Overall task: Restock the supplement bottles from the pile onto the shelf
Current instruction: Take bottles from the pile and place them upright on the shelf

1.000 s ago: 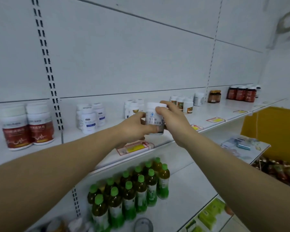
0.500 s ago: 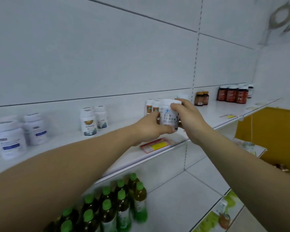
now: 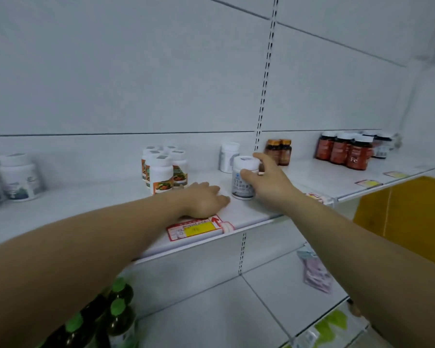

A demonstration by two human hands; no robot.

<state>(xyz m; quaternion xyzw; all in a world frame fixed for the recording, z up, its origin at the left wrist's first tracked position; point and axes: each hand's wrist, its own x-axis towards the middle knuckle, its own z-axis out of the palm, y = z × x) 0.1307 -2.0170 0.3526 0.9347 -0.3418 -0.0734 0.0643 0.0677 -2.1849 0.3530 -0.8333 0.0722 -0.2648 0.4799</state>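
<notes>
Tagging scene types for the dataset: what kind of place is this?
Most likely a shop or pharmacy aisle. White slotted retail shelving carries grouped supplement bottles, red-and-yellow price tags sit along the shelf edge, and green-capped drink bottles stand below.

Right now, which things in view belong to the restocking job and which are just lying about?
Job:
white bottle, standing on the shelf
right hand gripping it
left hand resting on the shelf

Lying about:
green-capped drink bottles
yellow box
price tag
</notes>
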